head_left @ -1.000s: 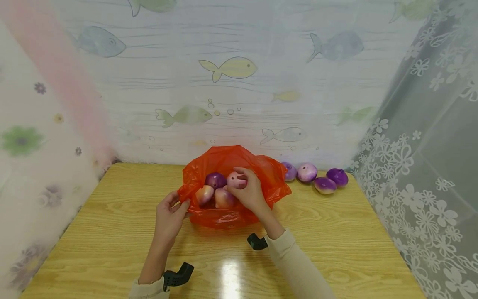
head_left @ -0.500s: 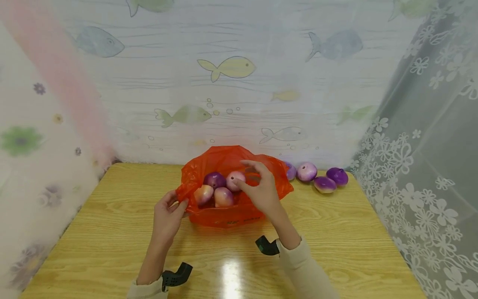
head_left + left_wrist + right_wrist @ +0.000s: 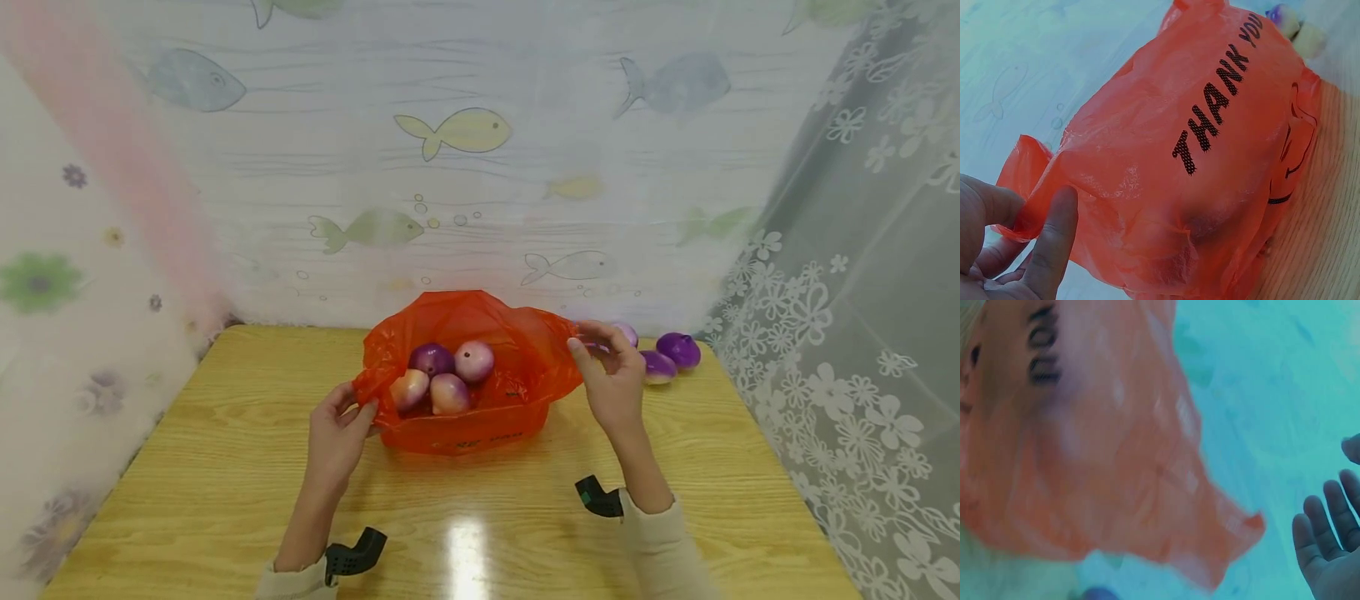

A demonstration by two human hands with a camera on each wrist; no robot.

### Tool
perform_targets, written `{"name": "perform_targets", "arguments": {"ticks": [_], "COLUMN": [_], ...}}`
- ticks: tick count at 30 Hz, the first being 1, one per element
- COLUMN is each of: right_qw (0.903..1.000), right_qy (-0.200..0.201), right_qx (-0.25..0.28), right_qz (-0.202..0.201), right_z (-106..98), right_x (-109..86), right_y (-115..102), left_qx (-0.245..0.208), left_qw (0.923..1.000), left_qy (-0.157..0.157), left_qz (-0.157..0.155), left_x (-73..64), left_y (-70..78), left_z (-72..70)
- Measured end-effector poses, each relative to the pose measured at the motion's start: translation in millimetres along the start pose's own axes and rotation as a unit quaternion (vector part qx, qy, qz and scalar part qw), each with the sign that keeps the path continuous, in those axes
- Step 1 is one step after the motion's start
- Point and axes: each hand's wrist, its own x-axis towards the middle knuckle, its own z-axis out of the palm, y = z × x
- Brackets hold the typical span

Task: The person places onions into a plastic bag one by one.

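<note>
A red plastic bag (image 3: 465,437) stands on the table with its mouth spread wide. Several purple onions lie inside, among them a dark one (image 3: 431,358) and a pale pink one (image 3: 474,362). My left hand (image 3: 337,433) pinches the bag's left rim; in the left wrist view, thumb and fingers hold a fold of the plastic (image 3: 1025,165). At the bag's right rim is my right hand (image 3: 615,383), with fingers spread and slightly bent. The right wrist view shows this hand (image 3: 1335,537) a little apart from the bag, holding nothing.
More purple onions lie at the table's back right, including a dark one (image 3: 678,352) and a two-toned one (image 3: 658,367); the right hand partly covers others. A fish-print curtain (image 3: 465,208) hangs behind the wooden table (image 3: 247,450), and a flowered sheer curtain (image 3: 847,375) hangs at right.
My right hand has left the pale pink onion inside the bag and moved right to the bag's right rim. My left hand has stayed on the left rim.
</note>
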Motion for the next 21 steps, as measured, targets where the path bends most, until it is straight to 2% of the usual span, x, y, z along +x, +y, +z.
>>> {"name": "perform_targets", "arguments": {"ticks": [4,9,12,16,19,21], "right_qw": [0.9978,0.9887,0.9777,0.9585,0.9499,0.9416], "right_qy": [0.062,0.123,0.125,0.104,0.086,0.073], "right_qx": [0.008,-0.051,-0.150,-0.258,-0.290,-0.310], "right_qz": [0.022,0.069,0.077,0.062,0.078,0.109], "right_z": [-28,-63,-86,-115,-132,-141], "right_x": [-0.5,-0.6,1.6,7.1,10.6,12.1], "right_y": [25,54,73,98,113,122], "left_qx": [-0.006,-0.011,-0.009,-0.010,-0.009,-0.007], "left_qw": [0.9999,0.9998,0.9999,0.9999,0.9999,1.0000], "left_qy": [0.000,-0.002,-0.001,-0.002,-0.005,-0.006], "left_qz": [0.008,0.014,0.011,0.004,0.003,0.001], "left_x": [0.1,-0.1,-0.1,-0.1,-0.1,0.0], "left_y": [0.3,-1.0,-1.7,-1.6,-0.3,0.5], "left_z": [-0.2,-1.0,-1.4,-1.3,-1.0,-0.9]}}
